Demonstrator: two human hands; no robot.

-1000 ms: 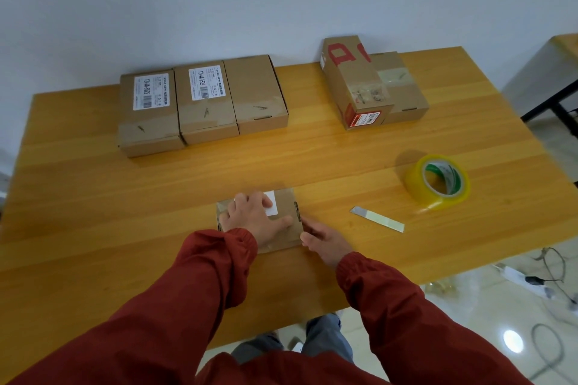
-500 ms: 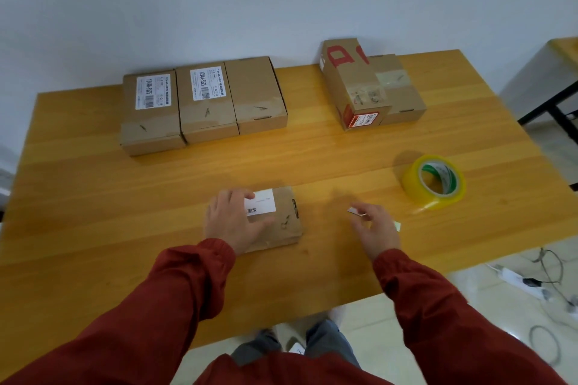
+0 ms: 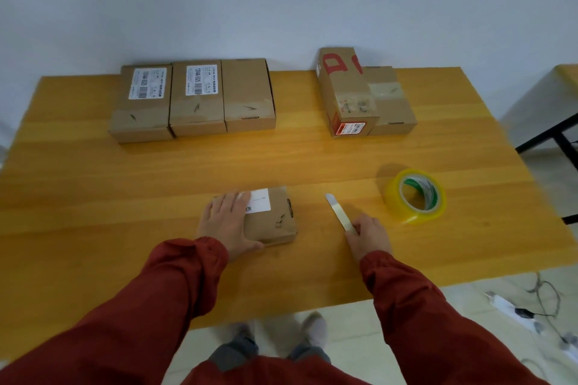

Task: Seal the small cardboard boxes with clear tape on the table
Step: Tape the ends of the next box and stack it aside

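Left hand on box (blade in right hand)

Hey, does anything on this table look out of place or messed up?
Only minor: the red-marked box at back right stands taller than its neighbour, and both carry wrinkled tape patches. Nothing looks spilled or torn.

My left hand lies flat on the small box while my right hand pinches a thin blade.
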